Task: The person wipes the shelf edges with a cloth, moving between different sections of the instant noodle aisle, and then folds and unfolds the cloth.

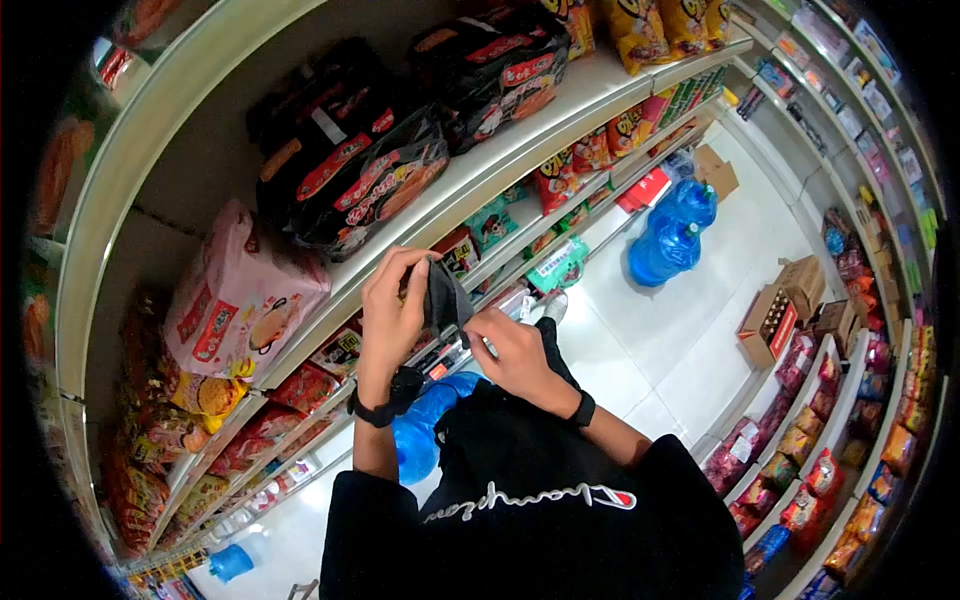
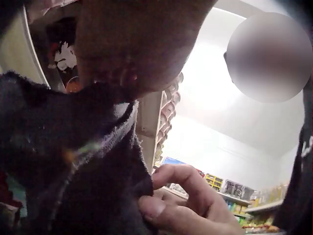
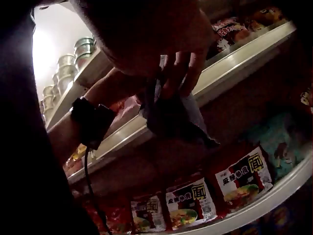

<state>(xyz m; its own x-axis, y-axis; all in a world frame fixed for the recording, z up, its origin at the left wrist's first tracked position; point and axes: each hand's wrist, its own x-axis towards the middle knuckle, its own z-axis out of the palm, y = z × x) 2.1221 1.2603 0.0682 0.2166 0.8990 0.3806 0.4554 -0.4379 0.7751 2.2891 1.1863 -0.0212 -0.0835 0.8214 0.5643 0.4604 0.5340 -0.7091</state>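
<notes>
A dark grey cloth [image 1: 446, 302] with a frayed edge is stretched between my two hands, in front of the shelf edge. My left hand [image 1: 395, 305] grips its upper left end, fingers bent over the top. At the lower right end, my right hand [image 1: 512, 352] pinches the cloth; in the left wrist view that thumb and forefinger [image 2: 178, 205] close on the edge of the cloth [image 2: 93, 161]. Seen from the right wrist, the cloth [image 3: 178, 120] hangs in folds below the fingers, over noodle packets [image 3: 190, 203] on a lower shelf.
Black multipacks of noodles [image 1: 370, 185] and a pink-white pack [image 1: 245, 300] stand on the shelf [image 1: 590, 95] beside my hands. Blue water jugs [image 1: 672, 235] are on the white tiled floor, near open cardboard boxes [image 1: 770, 325]. Snack shelves [image 1: 800, 440] line the right side.
</notes>
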